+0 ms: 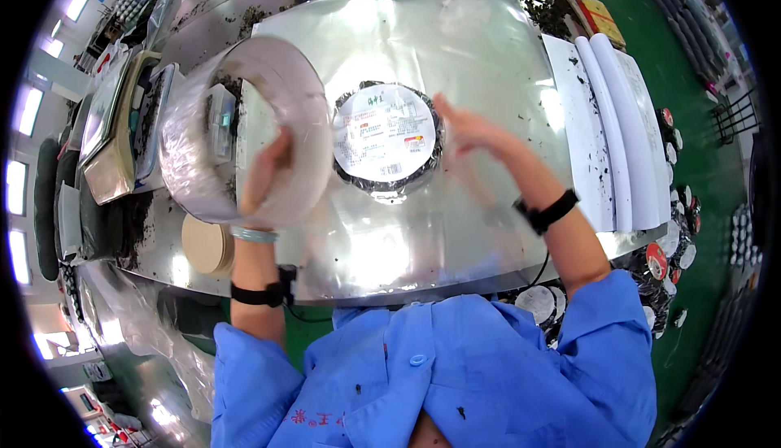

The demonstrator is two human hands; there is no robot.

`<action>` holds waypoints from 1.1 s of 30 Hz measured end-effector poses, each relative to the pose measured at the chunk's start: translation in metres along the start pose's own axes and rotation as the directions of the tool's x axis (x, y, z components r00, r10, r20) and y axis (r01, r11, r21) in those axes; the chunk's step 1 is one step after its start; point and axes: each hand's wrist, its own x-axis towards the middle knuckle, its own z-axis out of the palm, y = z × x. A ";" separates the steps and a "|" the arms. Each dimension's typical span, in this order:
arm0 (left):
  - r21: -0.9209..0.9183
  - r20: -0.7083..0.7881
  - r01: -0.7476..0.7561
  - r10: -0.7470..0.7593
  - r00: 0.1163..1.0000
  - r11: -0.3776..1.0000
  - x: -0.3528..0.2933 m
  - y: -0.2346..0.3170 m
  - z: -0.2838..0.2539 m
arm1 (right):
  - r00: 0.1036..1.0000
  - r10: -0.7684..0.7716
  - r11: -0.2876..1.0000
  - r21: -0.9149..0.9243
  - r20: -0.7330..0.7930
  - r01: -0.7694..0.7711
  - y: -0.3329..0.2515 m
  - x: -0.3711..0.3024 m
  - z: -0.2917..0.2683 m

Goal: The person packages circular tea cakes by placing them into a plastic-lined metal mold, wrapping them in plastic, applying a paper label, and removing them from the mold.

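My left hand (264, 173) grips a wide metal ring (244, 123), tilted on edge above the left part of a shiny metal table (488, 66). A round dark cake with a white printed paper label (384, 135) lies flat in the middle of the table. My right hand (472, 131) hovers blurred just right of that cake, fingers spread and holding nothing. Both wrists wear black bands and the sleeves are blue.
Stacked white paper sheets (618, 123) lie along the table's right edge. A scale and metal trays (122, 139) stand at the left. Round tan discs (205, 245) sit by the left front corner. Dark loose crumbs scatter the table's far side. Several small round packs (667, 245) lie on the green floor.
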 end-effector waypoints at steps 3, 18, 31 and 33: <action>-0.436 0.246 0.268 -0.172 0.954 0.859 -0.006 -0.016 0.041 | 0.999 0.035 0.861 0.507 0.028 -0.044 0.008 -0.031 0.036; 0.655 0.384 -0.260 -0.016 0.923 0.709 -0.045 -0.004 0.077 | 0.863 -0.503 0.859 -0.147 -0.055 0.491 0.039 -0.095 -0.030; 0.879 0.405 -0.395 0.018 0.914 0.266 -0.093 -0.050 -0.010 | 0.808 -0.560 0.816 -0.290 -0.182 0.500 0.038 -0.094 0.016; 0.898 0.267 -0.270 0.056 0.962 0.348 -0.066 -0.049 -0.017 | 0.692 -0.720 0.665 -0.339 -0.054 0.666 0.030 -0.113 0.022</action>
